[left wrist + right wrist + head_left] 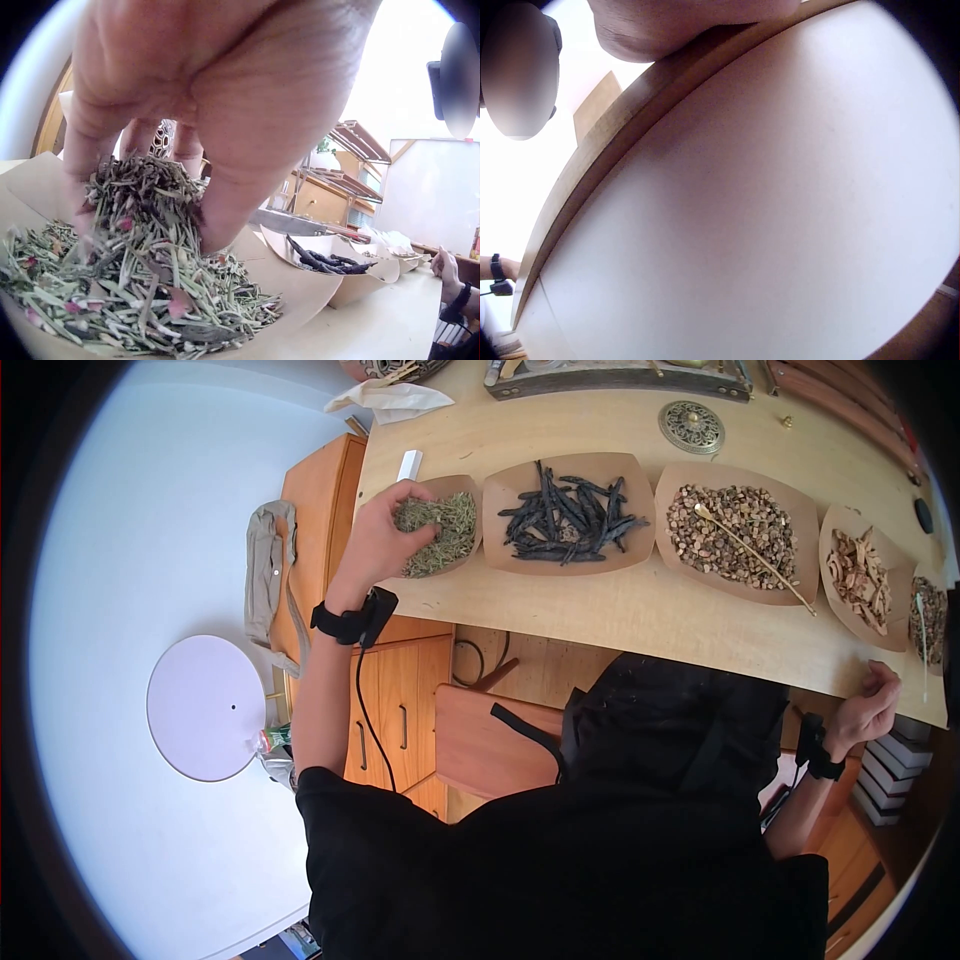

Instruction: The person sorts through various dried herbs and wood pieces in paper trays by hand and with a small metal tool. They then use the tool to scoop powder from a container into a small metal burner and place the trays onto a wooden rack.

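Observation:
My left hand (pixel 380 538) is down in the leftmost paper tray, its fingers and thumb round a clump of dried green herb (pixel 452 530). In the left wrist view the clump (pixel 146 199) rises between thumb and fingers, with pinkish-red petal bits among the cut stems. Loose herb lies all about the fingertips inside the tray's brown wall (pixel 304 289). At the table's front right edge, my right hand (pixel 868 708) rests with loosely curled fingers and holds nothing. Only the side of that hand (pixel 690 26) shows in the right wrist view, over the table edge.
Rightward stand trays of dark dried pods (pixel 570 510), chopped brown pieces (pixel 720 525) with a thin golden spoon (pixel 755 550) across them, pale shavings (pixel 858 575) and a mixed herb (pixel 930 620). A patterned metal lid (pixel 691 427) and a wooden tray (pixel 620 382) lie behind.

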A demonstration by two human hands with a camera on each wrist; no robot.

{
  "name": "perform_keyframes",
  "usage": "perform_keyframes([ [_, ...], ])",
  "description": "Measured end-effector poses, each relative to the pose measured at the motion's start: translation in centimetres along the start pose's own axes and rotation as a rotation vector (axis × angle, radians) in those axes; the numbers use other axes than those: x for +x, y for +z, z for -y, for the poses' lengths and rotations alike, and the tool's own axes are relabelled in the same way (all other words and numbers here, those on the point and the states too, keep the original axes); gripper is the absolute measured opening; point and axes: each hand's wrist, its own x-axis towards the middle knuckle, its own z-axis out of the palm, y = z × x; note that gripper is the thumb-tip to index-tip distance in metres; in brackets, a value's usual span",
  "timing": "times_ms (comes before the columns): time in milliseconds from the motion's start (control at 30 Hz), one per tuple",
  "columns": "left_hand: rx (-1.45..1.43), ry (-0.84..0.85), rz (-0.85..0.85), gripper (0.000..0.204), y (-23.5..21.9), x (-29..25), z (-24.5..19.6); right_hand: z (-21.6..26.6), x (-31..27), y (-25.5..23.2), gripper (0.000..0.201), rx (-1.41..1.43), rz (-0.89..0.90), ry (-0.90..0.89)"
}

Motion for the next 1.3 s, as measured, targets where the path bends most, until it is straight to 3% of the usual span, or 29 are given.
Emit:
perform_keyframes([
  [300, -0.186, -0.07, -0.026, 0.031, -0.3, -0.1, 0.1, 0.3, 0.0, 0.1, 0.047, -0.004, -0.002, -0.011],
  [400, -0.244, -0.011, -0.032, 0.031, 0.0, -0.2, 0.7, 0.5, 0.0, 0.1, 0.047, -0.022, 0.001, -0.019],
  [533, -0.264, -0.042, -0.012, 0.03, 0.0, -0.2, 0.8, 0.3, 0.0, 0.0, 0.047, -0.021, 0.007, -0.022],
  [600, -0.224, 0.079, -0.074, 0.028, 0.1, 0.0, 1.5, 0.0, 0.0, -0.1, 0.048, -0.021, 0.012, -0.02],
  [867, -0.231, 0.004, -0.074, 0.02, 0.0, 0.0, 1.5, 0.0, 0.0, 0.0, 0.05, -0.009, -0.001, 0.011],
  [933, -0.242, -0.018, -0.087, 0.022, 0.2, 0.1, 1.5, 0.0, 0.0, 0.0, 0.05, -0.004, -0.005, 0.029],
  [1033, -0.143, 0.082, -0.163, 0.031, 0.3, 0.3, 2.0, 0.1, 0.0, 0.0, 0.051, -0.006, -0.004, 0.026],
  [1300, -0.051, -0.025, -0.242, 0.042, 0.1, 0.4, 1.5, 0.3, 0.0, 0.1, 0.049, -0.032, 0.0, 0.004],
])
